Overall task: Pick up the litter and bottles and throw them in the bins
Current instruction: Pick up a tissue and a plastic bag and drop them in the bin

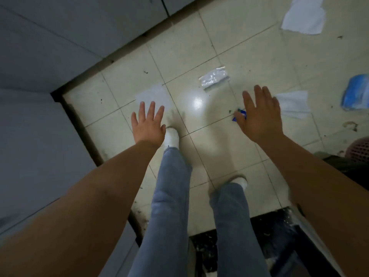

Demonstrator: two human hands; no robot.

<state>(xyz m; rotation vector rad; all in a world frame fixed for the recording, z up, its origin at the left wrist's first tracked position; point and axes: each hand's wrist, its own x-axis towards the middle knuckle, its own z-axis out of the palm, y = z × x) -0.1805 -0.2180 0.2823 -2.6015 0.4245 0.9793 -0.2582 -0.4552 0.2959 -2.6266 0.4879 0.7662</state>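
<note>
Head view looks down at a tiled floor [219,148] where both hands hover with fingers spread and nothing held. Left hand [148,124] hangs just short of a flat white paper [152,94]; right hand [261,114] partly hides a small blue scrap [240,112]. A clear plastic bag [215,77] lies between and beyond them, a white tissue [293,104] just beside the right hand, and a blurred blue item [357,92], perhaps a wrapper, farther right. Another white sheet [303,17] lies well apart.
</note>
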